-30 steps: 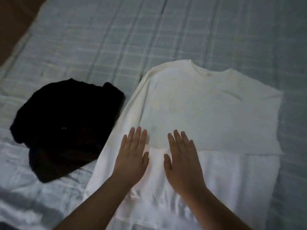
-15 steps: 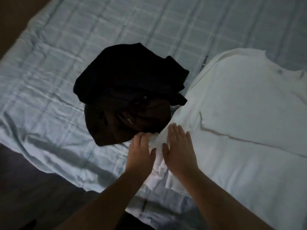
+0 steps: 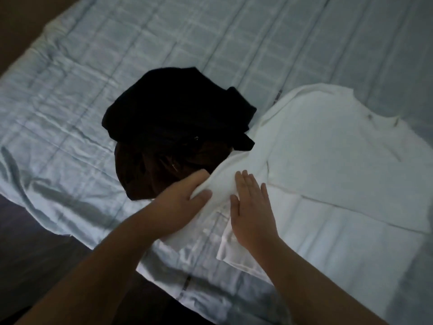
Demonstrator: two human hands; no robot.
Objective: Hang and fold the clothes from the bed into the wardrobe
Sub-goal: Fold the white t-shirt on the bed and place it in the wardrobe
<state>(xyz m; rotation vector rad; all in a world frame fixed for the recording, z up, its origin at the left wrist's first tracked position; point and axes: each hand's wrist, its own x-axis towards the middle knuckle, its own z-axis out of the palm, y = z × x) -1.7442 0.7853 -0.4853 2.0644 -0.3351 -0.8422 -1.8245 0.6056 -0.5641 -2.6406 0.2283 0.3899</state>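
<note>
Under both hands, on the pale checked bedsheet [image 3: 98, 73], lies the white shirt [image 3: 328, 160], spread flat with its neckline away from the person and its body stretching off to the right of the right hand; the left hand [image 3: 181, 202] pinches the shirt's left edge, thumb on top of the cloth and fingers tucked beneath a raised fold of it; the right hand [image 3: 251, 207] lies flat on the shirt just beside the left, fingers straight and close together, palm pressing the fabric down; just beyond the left hand, touching the shirt's left edge, sits the dark pile of clothes [image 3: 173, 127], black cloth bunched above a brownish piece; the near edge of the sheet runs below the forearms, with dark floor [image 3: 42, 249] to the left of the left arm. Compared with half a second ago, the left hand has gone from lying against the shirt's edge to gripping it, and a fold of white cloth now rises between its thumb and fingers; the right hand has stayed flat in much the same spot on the shirt; a second ago both hands lay flat side by side nearer the middle of the shirt's body.
</note>
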